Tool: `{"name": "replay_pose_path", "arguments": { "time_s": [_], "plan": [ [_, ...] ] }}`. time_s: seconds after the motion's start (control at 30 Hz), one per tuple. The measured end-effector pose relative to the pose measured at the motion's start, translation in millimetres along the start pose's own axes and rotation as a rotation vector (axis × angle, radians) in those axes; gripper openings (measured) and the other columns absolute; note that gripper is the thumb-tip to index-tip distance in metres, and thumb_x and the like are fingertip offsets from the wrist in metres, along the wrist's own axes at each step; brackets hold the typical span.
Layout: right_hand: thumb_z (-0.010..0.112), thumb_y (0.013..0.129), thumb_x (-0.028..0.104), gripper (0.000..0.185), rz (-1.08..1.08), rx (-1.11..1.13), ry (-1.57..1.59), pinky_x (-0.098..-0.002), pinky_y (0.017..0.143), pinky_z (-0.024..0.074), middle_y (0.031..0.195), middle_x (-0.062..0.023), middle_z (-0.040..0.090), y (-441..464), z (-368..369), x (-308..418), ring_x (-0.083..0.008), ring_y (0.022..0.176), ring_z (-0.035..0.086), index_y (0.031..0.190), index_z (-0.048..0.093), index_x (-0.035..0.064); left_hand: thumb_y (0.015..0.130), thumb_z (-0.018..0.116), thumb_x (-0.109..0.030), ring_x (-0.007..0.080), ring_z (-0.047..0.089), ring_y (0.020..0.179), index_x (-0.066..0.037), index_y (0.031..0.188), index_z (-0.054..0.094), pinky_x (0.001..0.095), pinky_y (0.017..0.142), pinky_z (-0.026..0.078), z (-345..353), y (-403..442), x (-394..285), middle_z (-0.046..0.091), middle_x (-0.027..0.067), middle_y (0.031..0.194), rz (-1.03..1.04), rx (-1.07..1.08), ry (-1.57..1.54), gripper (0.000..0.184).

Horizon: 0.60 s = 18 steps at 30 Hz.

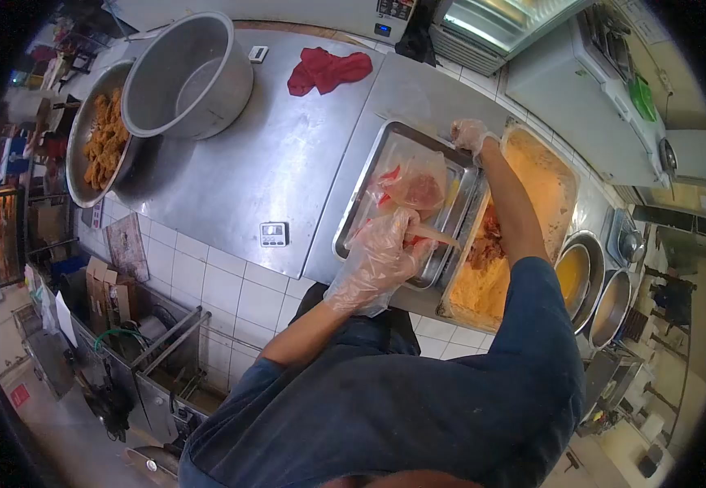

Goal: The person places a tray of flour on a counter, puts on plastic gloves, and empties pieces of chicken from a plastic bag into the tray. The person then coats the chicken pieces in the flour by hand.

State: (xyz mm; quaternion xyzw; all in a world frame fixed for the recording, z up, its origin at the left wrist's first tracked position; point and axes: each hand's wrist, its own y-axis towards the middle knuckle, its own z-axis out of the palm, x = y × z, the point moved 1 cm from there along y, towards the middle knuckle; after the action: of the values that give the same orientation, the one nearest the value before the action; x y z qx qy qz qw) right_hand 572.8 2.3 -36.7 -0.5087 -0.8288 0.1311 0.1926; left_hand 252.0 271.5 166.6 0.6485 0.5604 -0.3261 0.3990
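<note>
My left hand (381, 256), in a clear plastic glove, is closed on a plastic bag (414, 183) with red print and pinkish raw meat inside. A pale strip sticks out from between its fingers. The bag lies in a rectangular steel tray (343, 232) on the counter. My right hand (471, 137), gloved too, has its fingers curled at the tray's far right corner, gripping the rim. Its forearm passes over a long pan (564, 167) of orange-yellow breading flour, where dark reddish pieces of meat (487, 240) lie partly hidden by the arm.
A large aluminium pot (235, 89) and a bowl of fried chicken (104, 142) stand at the left. On the steel counter (288, 163) lie a red cloth (328, 71) and a small timer (273, 234). Round bowls (609, 313) stand at the right, one with yellow liquid.
</note>
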Motion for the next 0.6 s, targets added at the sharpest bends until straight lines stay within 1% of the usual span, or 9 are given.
{"name": "replay_pose_path", "arguments": {
  "time_s": [0.07, 0.13, 0.27, 0.33, 0.37, 0.43, 0.47, 0.53, 0.6],
  "plan": [
    [0.073, 0.067, 0.022, 0.029, -0.060, 0.018, -0.039, -0.0460, 0.075, 0.0538, 0.090, -0.0134, 0.072, 7.2, 2.9, -0.8, -0.0376, 0.087, 0.069, 0.095, 0.068, 0.0134, 0.079, 0.080, -0.015, 0.0348, 0.065, 0.075, -0.008, 0.095, 0.058, 0.0442, 0.068, 0.050, -3.5, 5.2, -1.4, 0.064, 0.0124, 0.080, -0.042, 0.016, -0.004, 0.028],
    [0.072, 0.069, 0.021, 0.029, -0.064, 0.016, -0.107, -0.0474, 0.075, 0.0536, 0.089, -0.0145, 0.072, 19.5, 13.8, -2.4, -0.0395, 0.087, 0.068, 0.096, 0.067, 0.0133, 0.081, 0.077, -0.013, 0.0347, 0.066, 0.078, -0.008, 0.098, 0.060, 0.0446, 0.069, 0.051, -7.7, 10.8, -5.2, 0.067, 0.0130, 0.084, -0.100, 0.057, -0.020, 0.024],
    [0.071, 0.073, 0.024, 0.027, -0.133, -0.029, -0.159, -0.0510, 0.074, 0.0525, 0.088, -0.0160, 0.071, 26.5, 20.5, -8.2, -0.0424, 0.086, 0.067, 0.096, 0.066, 0.0110, 0.085, 0.071, -0.014, 0.0344, 0.067, 0.081, -0.010, 0.104, 0.066, 0.0447, 0.071, 0.053, 0.9, 14.8, 16.8, 0.069, 0.0123, 0.089, 0.043, 0.075, 0.004, 0.019],
    [0.067, 0.078, 0.020, 0.028, -0.049, -0.168, -0.072, -0.0510, 0.076, 0.0533, 0.091, -0.0189, 0.071, 12.0, 4.4, 9.3, -0.0419, 0.087, 0.068, 0.103, 0.064, 0.0111, 0.087, 0.068, -0.016, 0.0346, 0.068, 0.082, -0.012, 0.106, 0.069, 0.0444, 0.071, 0.054, -3.8, 19.0, 19.1, 0.070, 0.0115, 0.089, 0.141, 0.110, 0.067, 0.019],
    [0.065, 0.080, 0.019, 0.028, -0.003, -0.234, -0.026, -0.0510, 0.076, 0.0537, 0.093, -0.0203, 0.071, 2.8, -7.3, 20.7, -0.0416, 0.087, 0.069, 0.107, 0.064, 0.0111, 0.087, 0.067, -0.017, 0.0346, 0.068, 0.082, -0.014, 0.107, 0.070, 0.0443, 0.072, 0.054, -5.9, 19.8, 20.7, 0.070, 0.0117, 0.090, 0.121, 0.137, 0.113, 0.021],
    [0.063, 0.085, 0.022, 0.031, 0.055, -0.278, -0.055, -0.0524, 0.077, 0.0532, 0.094, -0.0213, 0.071, -6.0, -22.9, 30.9, -0.0427, 0.088, 0.068, 0.115, 0.060, 0.0122, 0.087, 0.067, -0.020, 0.0348, 0.068, 0.082, -0.017, 0.110, 0.072, 0.0440, 0.073, 0.054, -6.2, 23.9, 22.6, 0.070, 0.0120, 0.092, 0.088, 0.193, 0.196, 0.024],
    [0.062, 0.088, 0.023, 0.033, 0.088, -0.300, -0.069, -0.0530, 0.078, 0.0529, 0.094, -0.0217, 0.071, -14.0, -30.4, 32.3, -0.0433, 0.089, 0.068, 0.119, 0.058, 0.0127, 0.088, 0.066, -0.021, 0.0348, 0.068, 0.081, -0.019, 0.110, 0.072, 0.0443, 0.072, 0.055, -6.6, 25.9, 20.8, 0.071, 0.0126, 0.092, 0.128, 0.167, 0.229, 0.023],
    [0.061, 0.092, 0.030, 0.043, 0.067, -0.354, 0.121, -0.0519, 0.076, 0.0522, 0.094, -0.0245, 0.069, -21.0, -44.4, 30.2, -0.0442, 0.087, 0.067, 0.128, 0.055, 0.0080, 0.090, 0.065, -0.023, 0.0348, 0.069, 0.079, -0.022, 0.111, 0.072, 0.0449, 0.071, 0.055, -8.9, 30.8, 15.3, 0.071, 0.0138, 0.091, 0.204, 0.116, 0.299, 0.022],
    [0.058, 0.095, 0.030, 0.042, -0.017, -0.461, 0.154, -0.0512, 0.078, 0.0521, 0.098, -0.0253, 0.069, -30.1, -50.3, 29.2, -0.0442, 0.091, 0.066, 0.131, 0.053, 0.0098, 0.093, 0.056, -0.016, 0.0373, 0.067, 0.073, -0.018, 0.120, 0.067, 0.0486, 0.068, 0.053, -8.4, 35.1, 13.9, 0.067, 0.0171, 0.076, 0.099, 0.122, 0.371, 0.029]
  ]
}}
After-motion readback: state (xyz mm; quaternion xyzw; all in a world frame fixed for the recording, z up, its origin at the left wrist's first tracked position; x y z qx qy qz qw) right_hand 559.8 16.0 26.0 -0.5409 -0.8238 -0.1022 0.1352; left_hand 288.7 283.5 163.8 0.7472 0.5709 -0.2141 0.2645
